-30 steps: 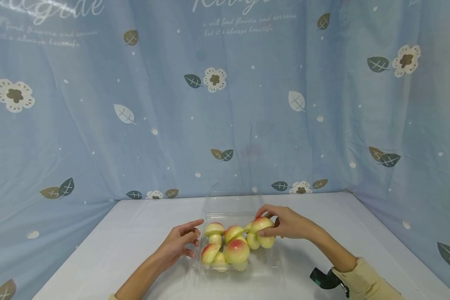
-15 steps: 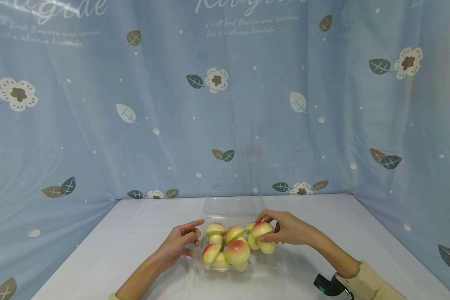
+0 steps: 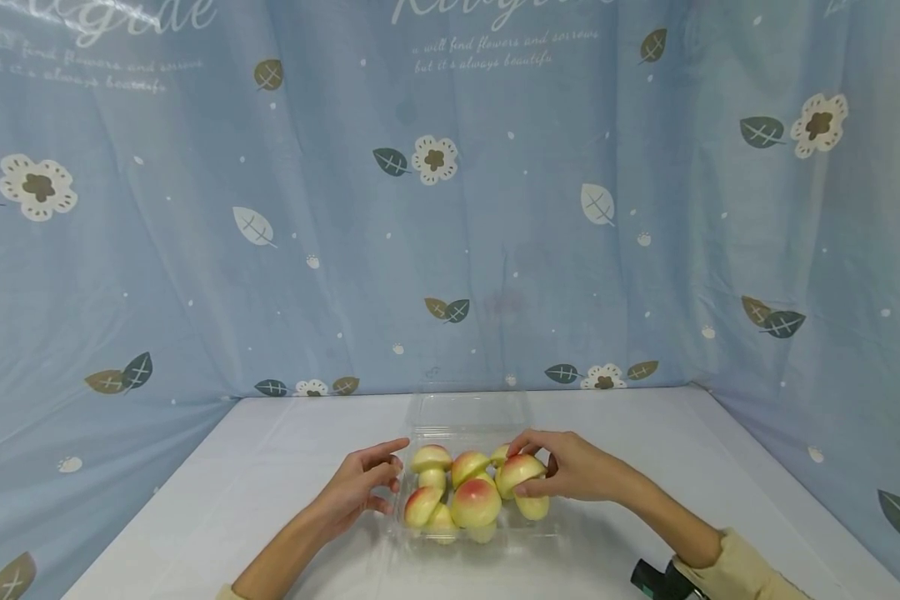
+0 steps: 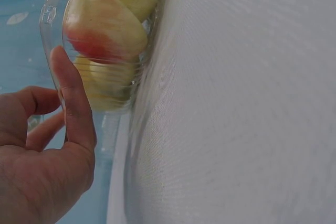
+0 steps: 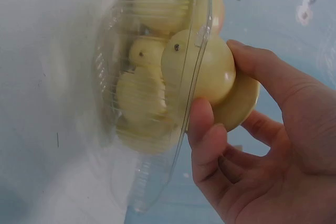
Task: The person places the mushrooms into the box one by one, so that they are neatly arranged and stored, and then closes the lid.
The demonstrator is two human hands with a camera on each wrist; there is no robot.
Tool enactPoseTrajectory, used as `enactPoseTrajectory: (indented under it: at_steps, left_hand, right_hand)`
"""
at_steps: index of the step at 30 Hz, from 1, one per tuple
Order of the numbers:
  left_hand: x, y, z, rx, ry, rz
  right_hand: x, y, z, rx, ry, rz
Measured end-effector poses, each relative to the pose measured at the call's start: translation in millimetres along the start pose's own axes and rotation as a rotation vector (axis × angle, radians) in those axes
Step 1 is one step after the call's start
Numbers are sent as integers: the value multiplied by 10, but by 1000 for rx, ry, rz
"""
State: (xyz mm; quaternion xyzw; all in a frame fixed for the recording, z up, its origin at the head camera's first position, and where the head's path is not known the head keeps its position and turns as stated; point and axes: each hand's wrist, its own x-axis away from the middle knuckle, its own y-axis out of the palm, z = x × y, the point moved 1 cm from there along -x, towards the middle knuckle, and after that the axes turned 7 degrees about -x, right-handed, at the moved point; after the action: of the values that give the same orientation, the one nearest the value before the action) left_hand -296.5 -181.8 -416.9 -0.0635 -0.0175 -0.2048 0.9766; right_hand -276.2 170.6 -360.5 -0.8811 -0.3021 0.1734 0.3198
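A clear plastic clamshell box (image 3: 547, 533) lies open on the white table, holding several red-and-yellow peach halves (image 3: 474, 502). My right hand (image 3: 562, 467) grips one peach half (image 3: 521, 472) at the box's right side, just above another piece; in the right wrist view the thumb and fingers (image 5: 207, 140) curl round that peach half (image 5: 210, 72) at the box rim (image 5: 197, 40). My left hand (image 3: 363, 487) rests against the box's left wall with fingers loosely curved; in the left wrist view its thumb (image 4: 71, 98) touches the clear wall (image 4: 50, 14) beside the fruit (image 4: 105, 24).
The box's clear lid (image 3: 468, 410) lies open flat behind it. A blue flowered cloth (image 3: 450, 208) hangs behind and at both sides of the table (image 3: 217, 492). A dark wrist device (image 3: 656, 579) shows on my right sleeve.
My right hand has lowered the peach half a little, down and toward me into the box's right side. The left hand has stayed in place.
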Motion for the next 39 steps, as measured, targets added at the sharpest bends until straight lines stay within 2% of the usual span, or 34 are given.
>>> enactPoseTrajectory:
  at_steps: [17, 27, 39]
  left_hand:
    - [-7, -1, -39, -2, 0, 8]
    - [6, 2, -21, 7, -1, 7]
    - [-20, -9, -30, 2, 12, -4]
  right_hand:
    - [20, 55, -26, 16, -7, -17]
    - [44, 14, -60, 14, 17, -29]
    - [93, -85, -77, -10, -1, -4]
